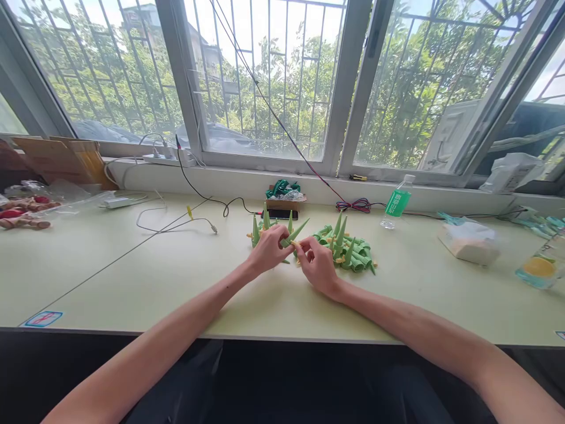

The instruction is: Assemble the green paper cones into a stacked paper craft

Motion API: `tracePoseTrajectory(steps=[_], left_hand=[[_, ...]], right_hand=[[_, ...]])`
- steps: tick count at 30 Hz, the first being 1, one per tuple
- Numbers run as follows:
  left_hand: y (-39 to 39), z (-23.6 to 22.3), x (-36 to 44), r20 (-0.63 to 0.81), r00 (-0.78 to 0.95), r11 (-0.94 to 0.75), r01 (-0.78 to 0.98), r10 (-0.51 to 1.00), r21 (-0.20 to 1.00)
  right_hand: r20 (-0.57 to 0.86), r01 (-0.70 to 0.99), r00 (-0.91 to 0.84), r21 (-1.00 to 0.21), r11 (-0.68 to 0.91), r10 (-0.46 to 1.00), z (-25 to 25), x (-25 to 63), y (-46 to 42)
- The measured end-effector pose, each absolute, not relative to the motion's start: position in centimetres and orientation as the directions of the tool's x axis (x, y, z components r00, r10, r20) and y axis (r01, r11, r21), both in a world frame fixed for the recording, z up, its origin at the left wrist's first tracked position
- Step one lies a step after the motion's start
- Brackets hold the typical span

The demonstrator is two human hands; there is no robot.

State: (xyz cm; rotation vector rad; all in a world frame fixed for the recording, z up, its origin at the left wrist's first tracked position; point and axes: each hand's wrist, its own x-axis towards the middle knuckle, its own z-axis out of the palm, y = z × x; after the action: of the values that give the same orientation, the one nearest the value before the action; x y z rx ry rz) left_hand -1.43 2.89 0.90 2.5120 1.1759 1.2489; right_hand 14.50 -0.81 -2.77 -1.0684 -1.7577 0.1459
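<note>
My left hand (269, 250) is closed on a green pointed cone (300, 229), whose tip sticks out up and to the right. Close beside it, my right hand (318, 266) pinches a small pale-yellow piece (295, 243) at the cone's lower end. Whether the two parts are joined is hidden by the fingers. Just right of my right hand lies a pile of green ribbed tubes and cones (362, 256) with small yellow bits among them. More green cones (256, 231) stand behind my left hand, partly covered by it.
Behind the hands are a black phone (282, 215) and a small cardboard box (298, 205) with dark green items. A green-labelled bottle (398, 203), a tissue pack (468, 242) and a jar (541, 268) stand right. Cables (180, 221) and red-and-wood items (22, 215) lie left.
</note>
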Motion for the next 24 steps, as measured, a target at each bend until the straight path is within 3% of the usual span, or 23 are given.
tracePoseTrajectory(steps=[24], left_hand=[[2.80, 0.80, -1.44, 0.609, 0.358, -0.672, 0.609, 0.708, 0.423]], right_hand=[[0.649, 0.602, -0.110, -0.559, 0.570, 0.753, -2.76, 14.60, -0.92]])
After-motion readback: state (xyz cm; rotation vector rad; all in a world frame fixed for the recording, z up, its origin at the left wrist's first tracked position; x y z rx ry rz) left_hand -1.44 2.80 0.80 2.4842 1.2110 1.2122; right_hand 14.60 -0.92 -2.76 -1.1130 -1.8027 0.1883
